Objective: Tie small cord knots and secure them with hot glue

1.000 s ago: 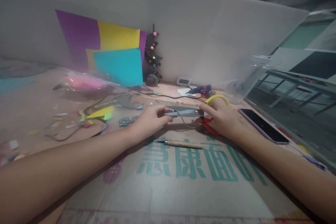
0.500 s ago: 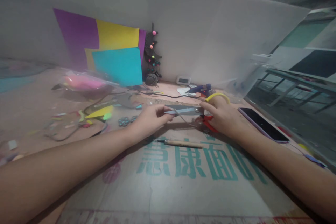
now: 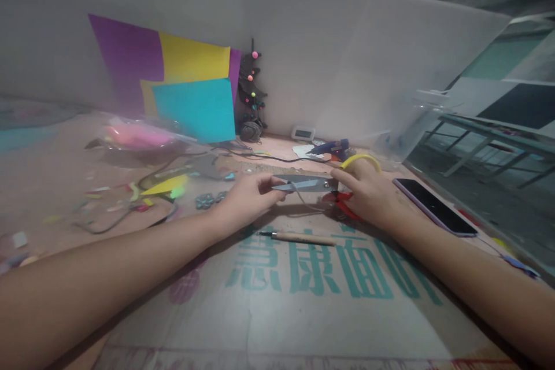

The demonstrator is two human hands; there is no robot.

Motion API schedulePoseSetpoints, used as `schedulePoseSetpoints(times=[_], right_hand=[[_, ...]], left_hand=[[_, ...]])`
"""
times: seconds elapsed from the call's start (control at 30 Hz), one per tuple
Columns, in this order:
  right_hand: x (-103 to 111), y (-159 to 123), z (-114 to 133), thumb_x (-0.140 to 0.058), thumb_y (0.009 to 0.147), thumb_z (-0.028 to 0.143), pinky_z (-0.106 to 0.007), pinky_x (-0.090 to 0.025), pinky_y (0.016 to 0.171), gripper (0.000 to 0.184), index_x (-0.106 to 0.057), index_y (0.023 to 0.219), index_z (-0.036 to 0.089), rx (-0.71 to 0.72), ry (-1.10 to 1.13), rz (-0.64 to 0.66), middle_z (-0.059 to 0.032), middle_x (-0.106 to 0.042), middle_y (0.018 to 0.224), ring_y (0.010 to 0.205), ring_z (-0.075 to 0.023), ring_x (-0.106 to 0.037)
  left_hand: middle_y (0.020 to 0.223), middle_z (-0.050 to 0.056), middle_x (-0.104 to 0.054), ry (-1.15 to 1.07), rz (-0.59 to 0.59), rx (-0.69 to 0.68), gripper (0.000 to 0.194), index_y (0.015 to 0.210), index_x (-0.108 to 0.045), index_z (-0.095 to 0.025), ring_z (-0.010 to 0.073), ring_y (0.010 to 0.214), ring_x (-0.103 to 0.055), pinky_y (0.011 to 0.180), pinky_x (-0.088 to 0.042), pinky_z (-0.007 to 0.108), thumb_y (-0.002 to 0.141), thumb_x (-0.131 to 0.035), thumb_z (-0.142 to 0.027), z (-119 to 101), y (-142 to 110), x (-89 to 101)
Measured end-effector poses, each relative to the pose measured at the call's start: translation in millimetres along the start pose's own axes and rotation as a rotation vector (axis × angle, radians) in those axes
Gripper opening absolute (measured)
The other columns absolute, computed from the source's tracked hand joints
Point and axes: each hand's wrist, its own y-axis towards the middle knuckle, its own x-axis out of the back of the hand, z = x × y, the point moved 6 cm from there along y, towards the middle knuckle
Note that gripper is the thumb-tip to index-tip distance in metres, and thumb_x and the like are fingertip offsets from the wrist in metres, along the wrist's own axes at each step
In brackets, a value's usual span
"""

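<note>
Pink contents (image 3: 141,135) in clear plastic bag (image 3: 177,130); left hand (image 3: 247,201), grip pinched on grey cord (image 3: 306,204); right hand (image 3: 368,192), grip around scissors (image 3: 311,184).

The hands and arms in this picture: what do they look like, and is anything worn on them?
They are a person's bare left hand and right hand, without gloves. Both forearms taper toward the wrists; no sleeves, watch or bracelet show. Some fingers are partly hidden, so I can't rule out rings.
</note>
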Motion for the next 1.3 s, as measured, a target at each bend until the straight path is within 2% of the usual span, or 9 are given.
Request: schedulePoseSetpoints(times=[0.2,0.37,0.57,0.77,0.93,1.13,1.3], right_hand=[[0.5,-1.6,-1.5,-0.056,0.088,0.036,-0.032,-0.037,0.066,0.027,-0.066,0.105,0.018,-0.034,0.023,0.050,-0.0085,-0.050,0.083,0.076,-0.0215,-0.043],[-0.4,-3.8,-4.0,-0.050,0.089,0.028,-0.033,-0.035,0.068,0.023,-0.068,0.101,0.018,-0.004,-0.024,0.075,-0.0081,-0.050,0.080,0.074,-0.0216,-0.041],[3.6,2.1,-5.0,-0.057,0.087,0.046,-0.034,-0.036,0.068,0.038,-0.066,0.104,0.014,-0.018,0.020,0.014,-0.0109,-0.052,0.085,0.078,-0.0231,-0.044],[4.6,1.7,-2.6,-0.057,0.087,0.044,-0.034,-0.035,0.067,0.036,-0.067,0.103,0.014,-0.016,0.059,-0.009,-0.0109,-0.051,0.084,0.076,-0.0223,-0.043],[5.3,0.5,-1.3,-0.053,0.089,0.035,-0.033,-0.034,0.065,0.028,-0.067,0.104,0.016,-0.013,0.002,-0.013,-0.0108,-0.052,0.085,0.075,-0.0217,-0.042],[5.5,-0.5,-2.0,-0.053,0.088,0.035,-0.032,-0.031,0.064,0.027,-0.068,0.102,0.018,-0.024,-0.046,0.005,-0.0087,-0.051,0.081,0.072,-0.0204,-0.040],[-1.5,-6.9,-6.2,-0.052,0.088,0.029,-0.032,-0.031,0.064,0.023,-0.068,0.102,0.021,0.029,-0.087,0.061,-0.0072,-0.052,0.078,0.071,-0.0207,-0.042]], left_hand=[[0.084,0.003,-0.071,0.013,0.009,-0.022,0.023,0.090,-0.070,-0.016,0.0163,0.074,-0.062,0.064,-0.044,0.025,0.080,-0.060,-0.034,-2.5,-1.9,1.0],[0.088,0.006,-0.071,0.014,0.010,-0.035,0.031,0.093,-0.070,-0.014,0.0179,0.077,-0.063,0.066,-0.047,0.027,0.082,-0.060,-0.041,-1.4,-1.7,0.9],[0.078,0.002,-0.067,0.037,-0.003,-0.029,0.023,0.086,-0.068,-0.016,0.0148,0.069,-0.059,0.061,-0.043,0.024,0.081,-0.059,-0.036,-3.8,-2.3,0.7],[0.085,0.002,-0.070,0.004,0.002,-0.011,0.020,0.091,-0.069,-0.016,0.0149,0.073,-0.060,0.064,-0.042,0.024,0.079,-0.060,-0.029,0.3,-0.9,-0.4],[0.087,0.002,-0.071,0.029,-0.015,-0.004,0.021,0.092,-0.069,-0.017,0.0161,0.075,-0.061,0.064,-0.042,0.024,0.077,-0.061,-0.029,2.1,-0.7,1.3],[0.083,0.002,-0.070,0.038,-0.019,0.003,0.022,0.092,-0.070,-0.017,0.0152,0.069,-0.060,0.058,-0.041,0.024,0.077,-0.061,-0.030,3.3,-0.4,1.4],[0.077,0.002,-0.067,0.059,-0.004,-0.031,0.023,0.087,-0.068,-0.015,0.0157,0.069,-0.059,0.059,-0.041,0.024,0.080,-0.058,-0.034,0.1,-1.5,1.0]])
